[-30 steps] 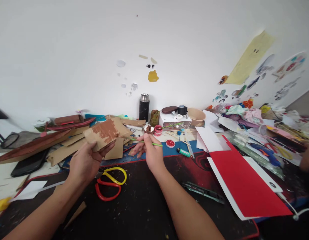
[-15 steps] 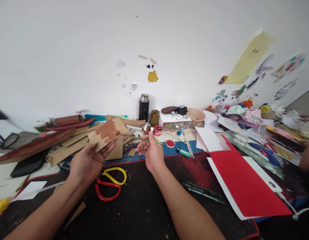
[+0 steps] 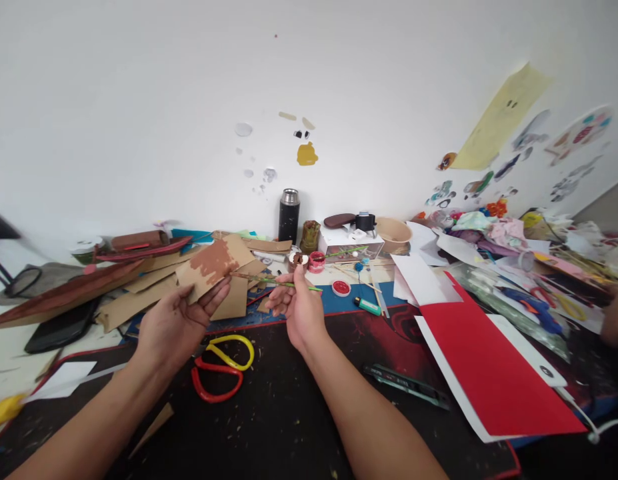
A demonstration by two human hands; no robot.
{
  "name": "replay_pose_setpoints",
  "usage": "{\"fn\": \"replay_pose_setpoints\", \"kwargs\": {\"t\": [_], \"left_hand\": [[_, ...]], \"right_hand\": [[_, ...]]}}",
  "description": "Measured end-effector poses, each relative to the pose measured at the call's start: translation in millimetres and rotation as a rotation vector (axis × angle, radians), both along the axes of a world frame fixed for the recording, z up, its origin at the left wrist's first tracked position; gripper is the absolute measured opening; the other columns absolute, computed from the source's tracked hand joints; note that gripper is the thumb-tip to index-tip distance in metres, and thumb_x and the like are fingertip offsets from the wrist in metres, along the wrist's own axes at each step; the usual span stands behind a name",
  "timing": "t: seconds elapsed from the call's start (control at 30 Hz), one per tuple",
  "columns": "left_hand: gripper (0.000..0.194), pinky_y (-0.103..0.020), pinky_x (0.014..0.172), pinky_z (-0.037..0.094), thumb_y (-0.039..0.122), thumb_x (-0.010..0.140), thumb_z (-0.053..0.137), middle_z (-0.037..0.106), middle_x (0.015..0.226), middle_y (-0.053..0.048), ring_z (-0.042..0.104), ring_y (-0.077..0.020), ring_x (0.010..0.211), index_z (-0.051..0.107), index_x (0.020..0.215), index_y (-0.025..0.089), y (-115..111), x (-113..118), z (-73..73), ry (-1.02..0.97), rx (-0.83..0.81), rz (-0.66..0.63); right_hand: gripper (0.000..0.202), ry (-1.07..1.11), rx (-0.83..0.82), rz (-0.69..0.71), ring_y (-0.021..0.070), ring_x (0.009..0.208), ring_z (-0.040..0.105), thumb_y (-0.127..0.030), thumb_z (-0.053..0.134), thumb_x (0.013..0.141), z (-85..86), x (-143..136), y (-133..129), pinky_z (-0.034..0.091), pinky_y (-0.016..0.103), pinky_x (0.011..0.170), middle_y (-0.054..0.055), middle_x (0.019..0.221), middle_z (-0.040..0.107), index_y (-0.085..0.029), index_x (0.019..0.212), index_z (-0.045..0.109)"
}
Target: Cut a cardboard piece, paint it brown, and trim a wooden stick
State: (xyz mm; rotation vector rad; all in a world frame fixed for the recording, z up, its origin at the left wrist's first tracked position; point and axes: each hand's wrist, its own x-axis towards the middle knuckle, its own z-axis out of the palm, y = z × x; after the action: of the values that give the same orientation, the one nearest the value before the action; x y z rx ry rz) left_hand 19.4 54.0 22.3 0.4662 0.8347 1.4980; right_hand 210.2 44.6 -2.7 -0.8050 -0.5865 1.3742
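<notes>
The left hand's (image 3: 171,327) fingers are clamped on a piece of cardboard (image 3: 209,267), partly coated brown, held tilted above the left half of the tabletop (image 3: 273,420). The right hand's (image 3: 306,313) fingers pinch a green paintbrush (image 3: 259,278), its tip at the cardboard's coated face; contact I cannot tell. Scissors (image 3: 217,396) lie nearer the tabletop's front edge; a black flask (image 3: 289,220) stands upright along its back edge.

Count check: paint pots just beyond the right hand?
2: the brown paint pot, just past the right hand, and the red paint pot immediately right of it. More could be hidden in the clutter.
</notes>
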Motion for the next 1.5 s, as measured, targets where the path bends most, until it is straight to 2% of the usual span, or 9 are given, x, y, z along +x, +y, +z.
{"fn": "replay_pose_setpoints", "kwargs": {"t": [0.2,0.43,0.57,0.63,0.8,1.0,1.2,1.4,1.5], "left_hand": [[0.038,-0.048,0.092,0.067,0.009,0.085,0.058,0.078,0.13,-0.014,0.073,-0.0348,0.122,0.074,0.118,0.02,-1,1,-0.9,0.031,0.014,0.031],[0.045,-0.049,0.092,0.068,0.014,0.081,0.069,0.079,0.128,-0.013,0.074,-0.0358,0.119,0.076,0.126,0.017,-4,4,-6.6,0.079,0.137,0.044],[0.041,-0.052,0.098,0.066,0.013,0.083,0.068,0.078,0.13,-0.011,0.068,-0.0361,0.128,0.078,0.122,0.018,-5,5,-6.3,0.091,0.174,0.047],[0.037,-0.051,0.096,0.067,0.014,0.084,0.067,0.077,0.132,-0.011,0.067,-0.0364,0.129,0.079,0.119,0.018,-5,5,-6.8,0.107,0.172,0.037],[0.037,-0.052,0.096,0.066,0.016,0.082,0.071,0.079,0.127,-0.011,0.065,-0.0371,0.132,0.08,0.118,0.019,-5,5,-8.9,0.109,0.171,0.044],[0.042,-0.054,0.099,0.065,0.019,0.079,0.075,0.077,0.131,-0.01,0.065,-0.0385,0.133,0.079,0.121,0.022,-7,8,-6.3,0.098,0.18,0.013],[0.032,-0.051,0.096,0.066,0.019,0.082,0.07,0.076,0.133,-0.01,0.064,-0.0371,0.133,0.081,0.113,0.021,-8,9,-6.3,0.113,0.17,0.01],[0.041,-0.056,0.105,0.061,0.019,0.077,0.077,0.079,0.129,-0.01,0.063,-0.0389,0.135,0.079,0.118,0.022,-11,14,-3.0,0.076,0.139,-0.012],[0.042,-0.057,0.106,0.06,0.018,0.075,0.078,0.081,0.123,-0.01,0.064,-0.039,0.134,0.078,0.117,0.022,-12,15,-3.2,0.074,0.135,-0.004]], "right_hand": [[0.061,-0.003,-0.004,-0.099,0.0193,0.051,0.072,-0.077,0.074,0.08,1.7,8,4,0.043,0.021,0.038,0.006,0.062,0.074,-0.017,0.086,0.07],[0.064,-0.08,0.041,0.039,0.0204,0.048,0.071,-0.081,0.069,0.081,0.0,-5,-1,0.046,0.023,0.038,0.007,0.061,0.073,-0.017,0.085,0.07],[0.063,-0.067,0.031,-0.086,0.0205,0.051,0.072,-0.08,0.072,0.079,3.2,4,2,0.044,0.022,0.038,0.006,0.062,0.073,-0.017,0.086,0.069],[0.063,-0.061,0.034,-0.099,0.0209,0.053,0.073,-0.08,0.073,0.078,3.2,4,2,0.043,0.022,0.037,0.006,0.062,0.074,-0.017,0.086,0.069],[0.059,-0.092,0.058,0.07,0.0205,0.051,0.073,-0.077,0.072,0.081,0.8,-7,-4,0.042,0.02,0.036,0.005,0.06,0.073,-0.018,0.082,0.068],[0.059,-0.087,0.05,-0.091,0.0205,0.052,0.073,-0.077,0.073,0.081,1.7,4,3,0.042,0.021,0.036,0.006,0.063,0.075,-0.018,0.085,0.069],[0.057,-0.107,0.068,0.072,0.0215,0.054,0.074,-0.075,0.072,0.083,-0.6,-6,-3,0.041,0.02,0.036,0.006,0.061,0.074,-0.018,0.082,0.069],[0.059,-0.084,0.055,-0.081,0.022,0.057,0.075,-0.076,0.074,0.08,2.8,5,2,0.043,0.021,0.037,0.007,0.065,0.076,-0.017,0.085,0.071],[0.057,-0.096,0.07,-0.03,0.0223,0.056,0.075,-0.076,0.073,0.082,1.7,1,1,0.043,0.022,0.036,0.008,0.068,0.077,-0.019,0.085,0.07]]}}
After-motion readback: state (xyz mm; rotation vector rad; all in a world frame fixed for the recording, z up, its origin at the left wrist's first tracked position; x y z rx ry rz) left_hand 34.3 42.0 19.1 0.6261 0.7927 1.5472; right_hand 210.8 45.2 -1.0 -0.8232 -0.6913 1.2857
